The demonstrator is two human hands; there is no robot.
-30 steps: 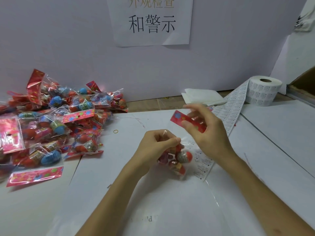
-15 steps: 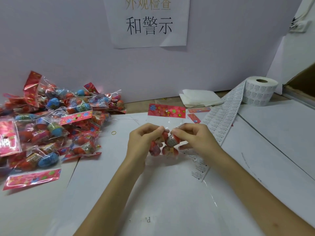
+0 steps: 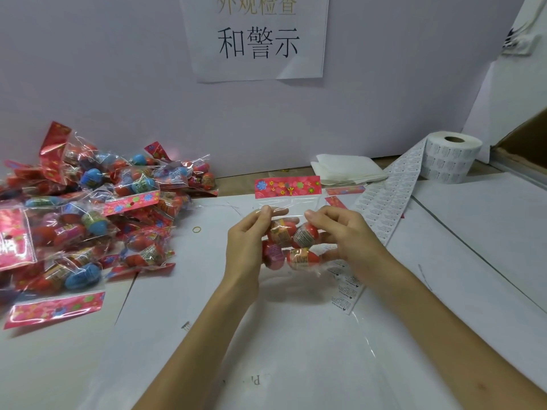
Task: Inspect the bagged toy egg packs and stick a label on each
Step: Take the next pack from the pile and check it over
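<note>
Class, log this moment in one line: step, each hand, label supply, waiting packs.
step: inspect pack | left hand: grips pack | right hand: grips pack | label roll: back right, strip unrolled | pile: left

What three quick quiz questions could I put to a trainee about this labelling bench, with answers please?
1. True or false: the left hand and the right hand both hold the same egg pack.
2. Where does the label roll stand? A: at the far right of the view. B: in the left hand. C: on the person's lap.
3. Fill in: the pile of packs lies on the person's ____ side.

Key: 1 true; 2 A; 3 left.
</note>
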